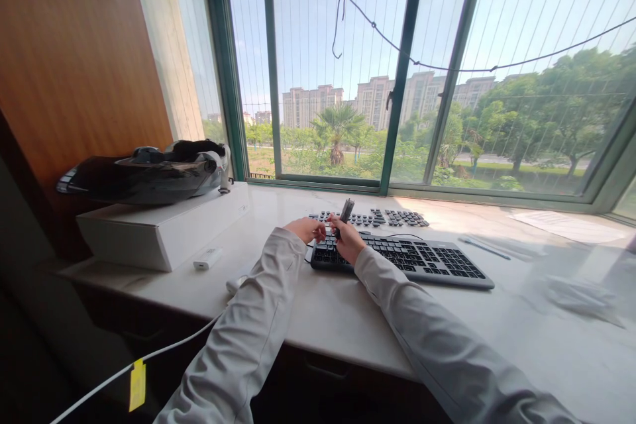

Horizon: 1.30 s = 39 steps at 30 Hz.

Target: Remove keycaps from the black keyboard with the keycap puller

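Observation:
My right hand (351,243) is closed around a short dark brush-like tool (346,210), which stands up tilted above the fist; its exact kind is hard to make out. Close beside it, my left hand (309,230) has its fingers curled together in a pinch, and whatever they may hold is too small to see. Both hands are over the left part of a black keyboard (427,255), whose dark key area shows a grid pattern. Behind the keyboard, loose black keycaps (405,218) lie in rows on the white tabletop (342,324).
At left, a dark-visored helmet (149,172) rests on a white box (163,232), with a small white adapter (207,258) nearby. A white cable (169,346) hangs off the front edge. On the right lie a thin stick (484,248), paper (566,226) and a clear plastic bag (579,295).

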Each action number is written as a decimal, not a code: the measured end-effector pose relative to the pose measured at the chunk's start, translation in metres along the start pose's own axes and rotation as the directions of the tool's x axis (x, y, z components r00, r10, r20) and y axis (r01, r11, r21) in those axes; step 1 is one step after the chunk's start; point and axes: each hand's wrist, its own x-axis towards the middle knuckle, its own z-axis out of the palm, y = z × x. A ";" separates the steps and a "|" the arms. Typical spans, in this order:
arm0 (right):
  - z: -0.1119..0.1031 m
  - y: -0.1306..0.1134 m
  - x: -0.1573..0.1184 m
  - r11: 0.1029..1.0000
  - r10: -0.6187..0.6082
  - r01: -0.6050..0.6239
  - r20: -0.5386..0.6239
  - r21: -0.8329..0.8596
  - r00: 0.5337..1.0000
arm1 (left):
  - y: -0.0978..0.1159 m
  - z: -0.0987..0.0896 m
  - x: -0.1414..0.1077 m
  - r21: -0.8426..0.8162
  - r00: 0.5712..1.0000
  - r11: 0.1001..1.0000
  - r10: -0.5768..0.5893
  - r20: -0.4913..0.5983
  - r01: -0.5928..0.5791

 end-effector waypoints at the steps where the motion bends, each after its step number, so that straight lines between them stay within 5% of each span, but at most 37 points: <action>1: 0.000 0.000 -0.001 1.000 0.006 -0.006 -0.004 -0.017 1.000 | 0.000 0.000 0.000 0.008 1.000 1.000 -0.003 0.001 0.003; 39: 0.007 0.016 0.009 0.994 -0.098 0.099 0.019 -0.054 0.995 | -0.011 0.007 0.004 -0.110 1.000 0.994 0.011 0.025 -0.008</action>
